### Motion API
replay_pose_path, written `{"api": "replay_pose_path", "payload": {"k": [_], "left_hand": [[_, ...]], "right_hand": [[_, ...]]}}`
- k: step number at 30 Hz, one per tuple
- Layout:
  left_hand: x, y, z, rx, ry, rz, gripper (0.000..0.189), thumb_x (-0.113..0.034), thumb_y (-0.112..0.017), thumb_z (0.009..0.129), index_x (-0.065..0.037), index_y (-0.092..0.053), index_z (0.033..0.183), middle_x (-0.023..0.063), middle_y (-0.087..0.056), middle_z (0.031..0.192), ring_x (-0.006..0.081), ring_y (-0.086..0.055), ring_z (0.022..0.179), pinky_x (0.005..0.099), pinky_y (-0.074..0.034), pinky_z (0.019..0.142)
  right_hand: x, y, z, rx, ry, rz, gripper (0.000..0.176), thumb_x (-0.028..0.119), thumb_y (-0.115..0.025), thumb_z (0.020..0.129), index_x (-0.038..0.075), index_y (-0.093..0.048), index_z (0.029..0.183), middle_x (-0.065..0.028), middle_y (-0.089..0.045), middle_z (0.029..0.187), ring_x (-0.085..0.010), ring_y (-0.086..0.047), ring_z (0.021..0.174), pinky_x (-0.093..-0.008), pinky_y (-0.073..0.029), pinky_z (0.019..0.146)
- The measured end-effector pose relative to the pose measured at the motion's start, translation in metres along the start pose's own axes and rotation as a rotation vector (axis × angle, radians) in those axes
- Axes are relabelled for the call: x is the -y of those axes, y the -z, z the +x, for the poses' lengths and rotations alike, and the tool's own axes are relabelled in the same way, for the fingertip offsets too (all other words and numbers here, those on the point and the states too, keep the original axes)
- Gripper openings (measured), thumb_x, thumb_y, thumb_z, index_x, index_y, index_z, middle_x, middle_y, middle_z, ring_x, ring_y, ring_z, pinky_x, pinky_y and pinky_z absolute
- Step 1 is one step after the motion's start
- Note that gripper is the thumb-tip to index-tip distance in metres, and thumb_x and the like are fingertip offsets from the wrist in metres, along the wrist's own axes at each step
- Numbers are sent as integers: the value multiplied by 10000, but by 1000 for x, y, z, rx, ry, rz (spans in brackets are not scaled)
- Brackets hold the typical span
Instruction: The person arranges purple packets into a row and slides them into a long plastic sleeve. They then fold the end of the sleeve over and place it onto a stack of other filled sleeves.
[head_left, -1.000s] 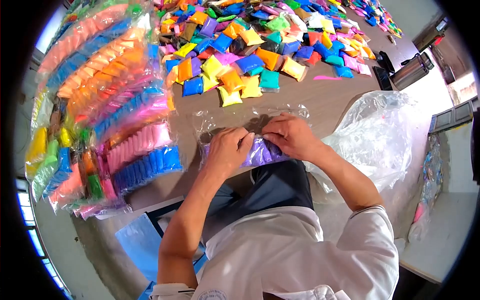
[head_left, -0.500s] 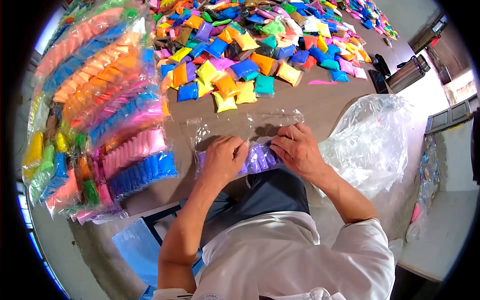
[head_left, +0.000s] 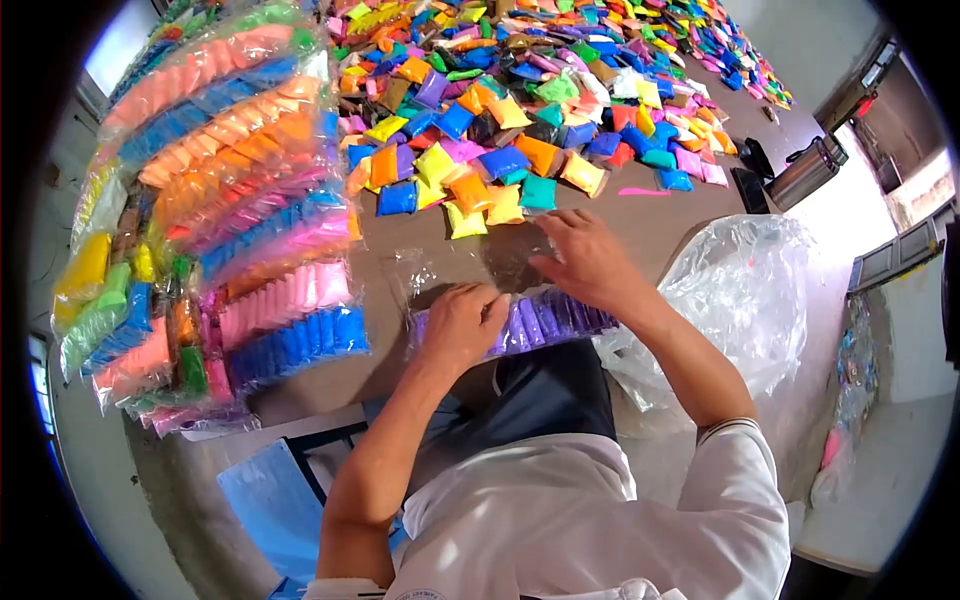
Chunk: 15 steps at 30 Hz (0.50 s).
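Note:
A clear plastic bag (head_left: 470, 262) lies flat at the near table edge with a row of purple packets (head_left: 560, 316) inside it. My left hand (head_left: 462, 322) presses down on the left part of that purple row. My right hand (head_left: 585, 258) lies palm-down on the upper, empty part of the bag, fingers spread, just above the packets. Beyond the bag sits a big heap of small coloured packets (head_left: 500, 130) in yellow, blue, orange and teal.
Filled bags of sorted coloured packets (head_left: 240, 210) are stacked along the left. A crumpled clear plastic sack (head_left: 745, 290) lies at the right. A metal flask (head_left: 805, 170) and a dark phone (head_left: 748, 188) stand at the table's right edge. A blue stool (head_left: 270, 490) is below.
My right hand has lifted off the purple packets and moved up onto the open part of the bag. More of the purple row now shows. My left hand stays put.

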<state>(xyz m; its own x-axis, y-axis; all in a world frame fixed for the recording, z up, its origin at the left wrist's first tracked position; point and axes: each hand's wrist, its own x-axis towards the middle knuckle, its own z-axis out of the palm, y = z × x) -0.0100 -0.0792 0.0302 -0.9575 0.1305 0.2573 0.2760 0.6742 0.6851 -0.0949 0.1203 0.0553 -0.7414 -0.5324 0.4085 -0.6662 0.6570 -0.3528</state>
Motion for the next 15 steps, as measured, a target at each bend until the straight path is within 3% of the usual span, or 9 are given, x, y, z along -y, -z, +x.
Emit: {"api": "replay_pose_path", "payload": {"k": [2, 4, 8, 10, 15], "left_hand": [[1, 0, -1, -3, 5, -16, 198, -161, -646, 860, -2, -592, 755, 181, -628, 784, 383, -615, 793, 467, -484, 719], [1, 1, -1, 10, 0, -22, 193, -172, -641, 877, 2, -610, 801, 184, -619, 781, 386, -611, 775, 440, -482, 700], [1, -2, -2, -9, 17, -33, 193, -164, -644, 860, -12, -594, 752, 168, -631, 776, 377, -616, 788, 468, -487, 716], [4, -4, -2, -27, -6, -31, 186, -161, -643, 860, -13, -595, 757, 166, -633, 775, 375, -617, 785, 468, -487, 714], [6, -5, -3, -16, -5, -6, 172, -160, -641, 867, -4, -612, 802, 173, -640, 797, 381, -622, 794, 459, -492, 720]], "right_hand": [[6, -14, 15, 38, 35, -71, 400, 234, -728, 817, 66, -641, 1170, -164, -686, 1016, -370, -634, 971, -433, -504, 854], [16, -21, 30, 398, -125, -70, 445, 290, -735, 793, 69, -646, 1169, -177, -685, 1031, -375, -648, 938, -441, -512, 828], [8, -41, 45, 460, -48, -26, 385, 286, -734, 788, 80, -686, 1109, -172, -697, 988, -357, -659, 916, -432, -519, 809], [5, -41, 51, 500, -65, 71, 247, 256, -713, 804, 86, -729, 982, -163, -702, 909, -330, -670, 881, -422, -525, 781], [13, -18, 48, 511, -26, 242, 171, 224, -696, 806, 72, -732, 875, -140, -702, 860, -309, -672, 859, -410, -524, 766]]}}
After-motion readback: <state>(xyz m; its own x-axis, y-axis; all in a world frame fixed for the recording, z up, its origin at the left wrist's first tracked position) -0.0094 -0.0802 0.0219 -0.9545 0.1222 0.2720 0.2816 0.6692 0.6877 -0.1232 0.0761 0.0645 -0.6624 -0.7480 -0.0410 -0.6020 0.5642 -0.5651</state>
